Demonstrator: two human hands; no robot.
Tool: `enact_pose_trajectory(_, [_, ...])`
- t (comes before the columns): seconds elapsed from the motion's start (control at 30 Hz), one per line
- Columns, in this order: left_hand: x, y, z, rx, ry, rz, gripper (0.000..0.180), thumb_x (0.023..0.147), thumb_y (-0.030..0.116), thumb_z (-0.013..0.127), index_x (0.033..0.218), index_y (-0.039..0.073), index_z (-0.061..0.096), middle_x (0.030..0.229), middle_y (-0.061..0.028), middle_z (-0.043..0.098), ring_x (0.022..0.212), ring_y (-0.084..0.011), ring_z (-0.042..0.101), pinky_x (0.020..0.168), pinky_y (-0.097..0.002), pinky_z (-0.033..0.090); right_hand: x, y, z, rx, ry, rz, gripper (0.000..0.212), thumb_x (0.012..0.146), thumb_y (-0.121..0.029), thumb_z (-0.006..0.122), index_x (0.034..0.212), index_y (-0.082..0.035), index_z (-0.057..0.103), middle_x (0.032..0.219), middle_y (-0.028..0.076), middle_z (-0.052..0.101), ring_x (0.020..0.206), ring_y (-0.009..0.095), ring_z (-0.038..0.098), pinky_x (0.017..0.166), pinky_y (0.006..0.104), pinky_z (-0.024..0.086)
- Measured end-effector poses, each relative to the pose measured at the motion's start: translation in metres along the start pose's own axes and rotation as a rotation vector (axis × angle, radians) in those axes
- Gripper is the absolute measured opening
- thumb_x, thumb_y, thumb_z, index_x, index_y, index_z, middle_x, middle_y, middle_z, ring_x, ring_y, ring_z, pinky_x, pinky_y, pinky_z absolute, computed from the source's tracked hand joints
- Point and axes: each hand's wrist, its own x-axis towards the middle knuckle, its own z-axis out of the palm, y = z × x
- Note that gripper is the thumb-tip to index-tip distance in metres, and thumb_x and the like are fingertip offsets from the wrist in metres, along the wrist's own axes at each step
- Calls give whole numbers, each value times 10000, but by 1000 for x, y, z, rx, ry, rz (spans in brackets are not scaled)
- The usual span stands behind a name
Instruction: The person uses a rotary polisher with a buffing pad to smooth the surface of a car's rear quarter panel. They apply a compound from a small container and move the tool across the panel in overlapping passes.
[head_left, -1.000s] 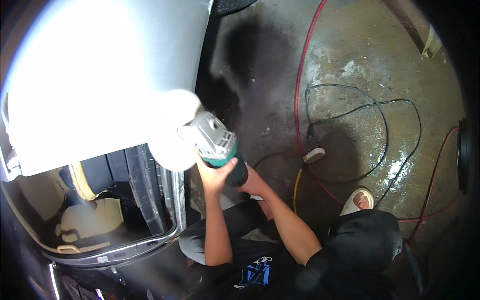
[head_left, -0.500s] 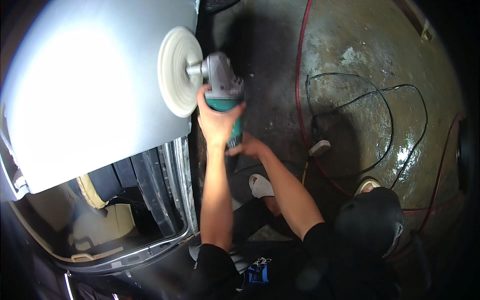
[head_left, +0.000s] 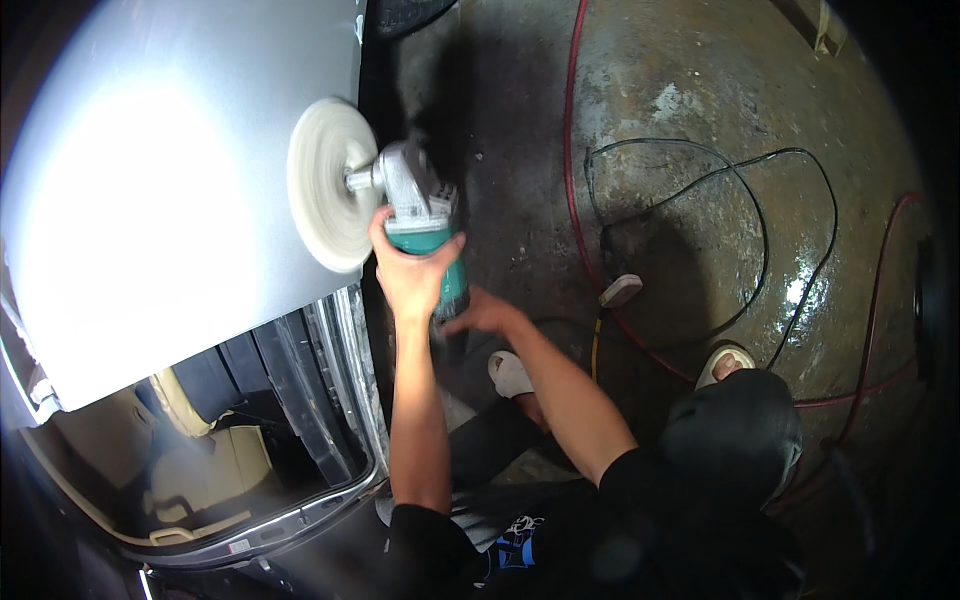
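A polisher (head_left: 405, 185) with a grey head and teal body lies across both my hands. Its round, off-white pad (head_left: 330, 185) is blurred as if spinning and stands edge-up at the right side of a silver car panel (head_left: 120, 300). Whether the pad presses on the panel is hard to tell. My left hand (head_left: 412, 278) wraps around the teal body just behind the head. Farther back, my right hand (head_left: 484, 312) is closed around the dark rear end of the polisher; some of its fingers are hidden.
Below the panel, an opening shows the car's interior with a beige seat (head_left: 215, 465). On the wet concrete floor to the right lie a red hose (head_left: 570, 150), a looped black cable (head_left: 765, 225) and a small white block (head_left: 621, 290). My sandalled feet are on the floor.
The view has shifted a little. Polisher and pad have moved slightly nearer to me along the panel's right edge. Both hands keep their hold.
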Motion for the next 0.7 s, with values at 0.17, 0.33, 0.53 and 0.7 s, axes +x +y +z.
enact_pose_trajectory(0.17, [-70,-62,-27,-121,32,-17,916,592,153,935,1339,48,416,1141,-151,618,1038,-240,607,930,-374,490,-34,88,31,-82,-58,-10,831,605,-19,882,1347,-16,509,1276,100,623,1186,219,575,1032,387,459])
enact_pose_trajectory(0.33, [-90,-72,-23,-251,51,-85,903,583,118,931,1326,59,421,1117,-144,621,1024,-226,610,919,-370,493,-50,101,29,-103,-89,55,804,570,-29,891,1293,-29,540,1231,100,639,1138,227,600,1004,390,473])
enact_pose_trajectory(0.53, [-24,-15,0,-7,68,19,914,597,213,925,1361,108,432,1150,-210,661,1070,-333,652,945,-430,493,-6,27,-5,-77,-50,-15,704,601,-35,872,1244,-35,584,1116,86,680,1087,230,627,987,397,481])
enact_pose_trajectory(0.7, [62,37,23,-46,18,110,958,574,330,927,1368,150,423,1139,-227,684,1037,-393,678,901,-458,518,43,-65,-39,5,-158,-99,560,614,-19,829,1134,-56,623,953,54,671,941,207,643,926,362,487])
